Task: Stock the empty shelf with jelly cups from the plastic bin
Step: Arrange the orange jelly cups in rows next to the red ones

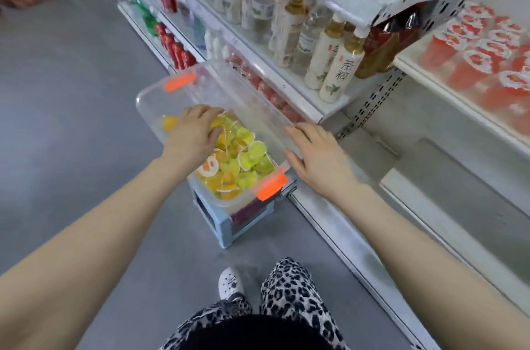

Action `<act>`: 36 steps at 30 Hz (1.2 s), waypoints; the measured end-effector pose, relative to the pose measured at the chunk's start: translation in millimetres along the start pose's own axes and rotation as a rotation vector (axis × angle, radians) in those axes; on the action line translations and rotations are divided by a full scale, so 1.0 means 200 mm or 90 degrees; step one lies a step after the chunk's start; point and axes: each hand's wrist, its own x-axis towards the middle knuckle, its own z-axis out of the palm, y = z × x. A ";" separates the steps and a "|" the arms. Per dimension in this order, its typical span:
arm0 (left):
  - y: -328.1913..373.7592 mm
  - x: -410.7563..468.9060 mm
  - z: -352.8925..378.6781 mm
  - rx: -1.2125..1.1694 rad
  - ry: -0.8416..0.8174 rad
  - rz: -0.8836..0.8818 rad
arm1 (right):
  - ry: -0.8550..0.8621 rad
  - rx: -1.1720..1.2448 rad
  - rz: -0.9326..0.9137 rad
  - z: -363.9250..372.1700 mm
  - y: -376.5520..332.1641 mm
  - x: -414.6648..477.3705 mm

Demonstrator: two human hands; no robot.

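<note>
Tipping risk: plastic bin (160,103) on stool (220,223)
The left hand (195,134) is sunk among glossy jelly cups (246,157) in the clear plastic bin; whether one is grasped cannot be told. The right hand (318,159) is laid flat on the rim. The bin could be tipped off the narrow stool by uneven pressing

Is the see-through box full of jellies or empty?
Partly full. Yellow, green and orange jelly cups pile up in the near half of the plastic bin; its far half shows bare bottom.
</note>
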 end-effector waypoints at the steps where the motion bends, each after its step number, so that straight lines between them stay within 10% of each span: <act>1: -0.07 -0.02 0.03 0.004 -0.013 -0.020 | -0.032 0.013 0.000 0.05 -0.03 0.02; 12: -0.39 -0.10 0.24 0.031 0.016 -0.109 | -0.392 0.137 -0.071 0.61 -0.15 0.38; 29: -0.43 -0.08 0.27 0.113 0.029 -0.054 | -0.420 0.143 -0.049 0.94 -0.33 0.60; 36: -0.33 0.14 0.21 0.251 -0.337 -0.167 | -0.374 0.232 0.059 0.77 -0.07 0.60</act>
